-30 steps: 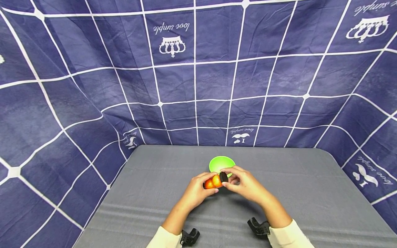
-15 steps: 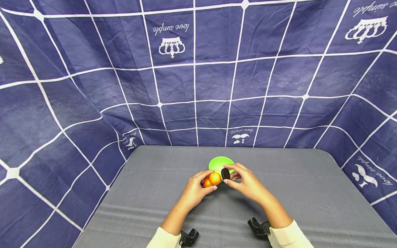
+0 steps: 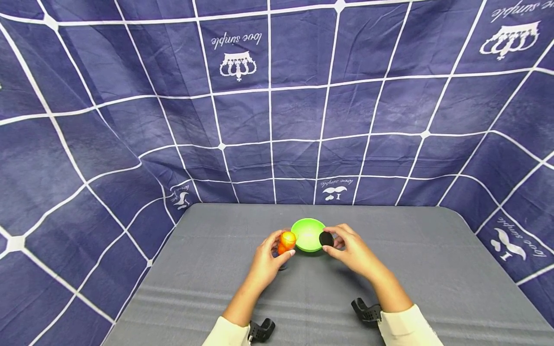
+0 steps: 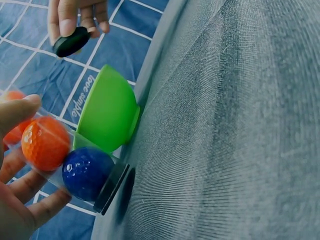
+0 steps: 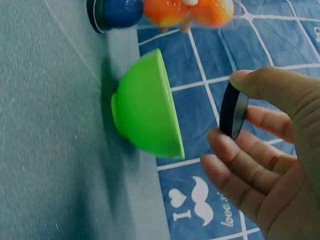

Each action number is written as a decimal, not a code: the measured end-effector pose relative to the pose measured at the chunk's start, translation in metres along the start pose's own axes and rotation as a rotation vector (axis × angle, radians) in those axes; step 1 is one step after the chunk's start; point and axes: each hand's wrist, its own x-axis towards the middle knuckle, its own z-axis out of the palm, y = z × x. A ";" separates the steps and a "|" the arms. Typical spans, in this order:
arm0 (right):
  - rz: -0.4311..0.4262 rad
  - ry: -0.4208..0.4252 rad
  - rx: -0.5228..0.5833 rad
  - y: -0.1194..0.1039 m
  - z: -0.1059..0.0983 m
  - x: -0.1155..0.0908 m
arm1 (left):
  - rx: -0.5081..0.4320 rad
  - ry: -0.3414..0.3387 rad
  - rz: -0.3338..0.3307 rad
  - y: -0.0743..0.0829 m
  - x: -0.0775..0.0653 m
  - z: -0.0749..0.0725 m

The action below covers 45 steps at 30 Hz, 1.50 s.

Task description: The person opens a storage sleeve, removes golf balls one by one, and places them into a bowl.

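Observation:
My left hand [image 3: 264, 258] grips a clear plastic tube [image 4: 116, 167] holding dimpled golf balls. A blue golf ball [image 4: 87, 173] lies lowest, beneath an orange golf ball [image 4: 46, 143]; another orange ball above is partly covered by the thumb. The tube stands roughly upright with its top uncovered. Its black base [image 4: 111, 190] is close to the table, and whether it touches is unclear. In my right hand [image 3: 352, 250], thumb and fingers pinch a round black cap [image 5: 233, 110], apart from the tube. Between and just beyond the hands stands a green bowl [image 5: 145, 107].
The bowl sits upright on a grey cloth-covered table [image 3: 207, 250]. Blue curtain fabric [image 3: 298, 115] with white lines hangs behind and at both sides. Black camera mounts [image 3: 262, 330] are worn at both wrists.
The cap has come off the tube and moved right with my right hand. My left hand has turned the tube from lying sideways to roughly upright and shifted it left.

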 end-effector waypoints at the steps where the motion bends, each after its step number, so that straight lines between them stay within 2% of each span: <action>1: 0.009 0.003 -0.010 0.002 -0.001 -0.001 | -0.008 0.005 -0.004 -0.001 0.000 0.000; 5: 0.063 0.007 -0.042 0.009 -0.005 -0.003 | -0.042 0.028 -0.009 -0.003 0.001 0.000; 11: 0.152 -0.001 -0.089 0.019 -0.008 -0.002 | -0.098 0.067 -0.077 -0.008 0.004 0.000; 19: 0.193 -0.050 -0.175 0.030 -0.006 -0.004 | -0.170 0.105 -0.124 -0.015 0.006 0.002; 34: 0.268 -0.159 -0.220 0.056 0.004 -0.012 | -0.125 0.045 -0.137 -0.022 0.004 -0.001; 45: 0.225 -0.121 -0.259 0.060 0.013 -0.013 | -0.155 0.010 -0.169 -0.023 0.004 -0.003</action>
